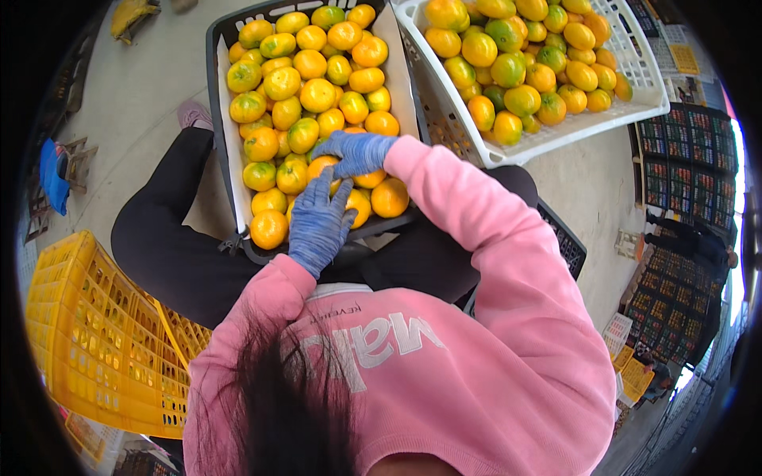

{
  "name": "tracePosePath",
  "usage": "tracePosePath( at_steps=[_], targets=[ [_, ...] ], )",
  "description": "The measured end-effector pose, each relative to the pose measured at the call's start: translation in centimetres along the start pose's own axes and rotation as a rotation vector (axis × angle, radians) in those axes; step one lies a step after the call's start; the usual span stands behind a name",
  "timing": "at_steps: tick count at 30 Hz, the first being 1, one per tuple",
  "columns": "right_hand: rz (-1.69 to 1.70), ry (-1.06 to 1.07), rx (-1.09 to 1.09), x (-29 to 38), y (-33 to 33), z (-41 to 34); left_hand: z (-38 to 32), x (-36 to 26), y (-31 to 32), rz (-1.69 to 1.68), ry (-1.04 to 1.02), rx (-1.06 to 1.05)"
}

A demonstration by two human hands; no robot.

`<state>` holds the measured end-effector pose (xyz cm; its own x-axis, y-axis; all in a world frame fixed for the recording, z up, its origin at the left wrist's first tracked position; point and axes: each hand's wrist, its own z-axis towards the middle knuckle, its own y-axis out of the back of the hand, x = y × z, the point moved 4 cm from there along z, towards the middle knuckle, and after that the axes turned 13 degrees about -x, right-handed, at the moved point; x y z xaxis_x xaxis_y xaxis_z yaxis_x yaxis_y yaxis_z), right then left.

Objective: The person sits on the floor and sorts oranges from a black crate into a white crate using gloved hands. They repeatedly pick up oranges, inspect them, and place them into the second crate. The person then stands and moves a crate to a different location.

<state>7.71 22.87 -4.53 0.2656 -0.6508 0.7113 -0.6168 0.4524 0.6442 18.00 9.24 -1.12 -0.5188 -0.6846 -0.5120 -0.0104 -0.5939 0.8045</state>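
Note:
A black crate (215,119) lined with white paper stands in front of me, filled with yellow-orange and greenish mandarins (317,95). Both my hands wear blue knit gloves and are over its near half. My right hand (360,153) has its thumb and fingers bent about an orange mandarin (321,168). Just nearer to me, my left hand (317,223) lies back up over the fruit, its fingertips by that same mandarin. Its thumb is beside another mandarin (359,208). What lies under the left palm is hidden.
At the upper right, a white plastic crate (595,128) holds more mandarins, some green. A yellow plastic crate (107,339) stands at my left. Stacked crates of fruit (684,160) line the far right, where a person (690,241) in dark clothes is seen.

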Motion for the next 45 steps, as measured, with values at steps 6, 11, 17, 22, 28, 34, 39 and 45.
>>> tracePosePath(
  at_steps=[6,11,17,22,28,34,39,45],
  targets=[
    [0.032,-0.066,-0.061,-1.0,0.2,-0.1,0.3,0.2,-0.6,0.057,0.004,0.085],
    [0.001,-0.073,-0.141,4.8,6.6,-4.0,0.0,-0.1,-0.9,0.127,-0.024,0.127],
    [-0.893,-1.126,-0.727,-7.0,27.0,-19.5,-0.1,-0.1,-0.6,0.104,-0.05,0.075],
    [-0.952,-1.022,-0.777,-11.4,29.9,-21.4,0.1,0.0,-0.8,0.079,-0.048,0.065],
    [-0.322,-0.304,-0.652,5.1,17.7,-6.9,-0.9,0.4,-0.7,0.071,-0.035,0.0],
    [-0.526,0.779,-0.303,6.7,-1.8,4.1,-1.2,0.0,-0.3,0.068,-0.046,-0.119],
    [-0.134,0.156,-0.035,7.2,-1.7,5.3,-0.7,-0.5,0.2,-0.072,-0.01,0.018],
    [-0.005,0.059,0.016,6.0,-1.9,5.6,-0.7,-0.3,-0.8,0.074,-0.049,-0.025]
  ],
)
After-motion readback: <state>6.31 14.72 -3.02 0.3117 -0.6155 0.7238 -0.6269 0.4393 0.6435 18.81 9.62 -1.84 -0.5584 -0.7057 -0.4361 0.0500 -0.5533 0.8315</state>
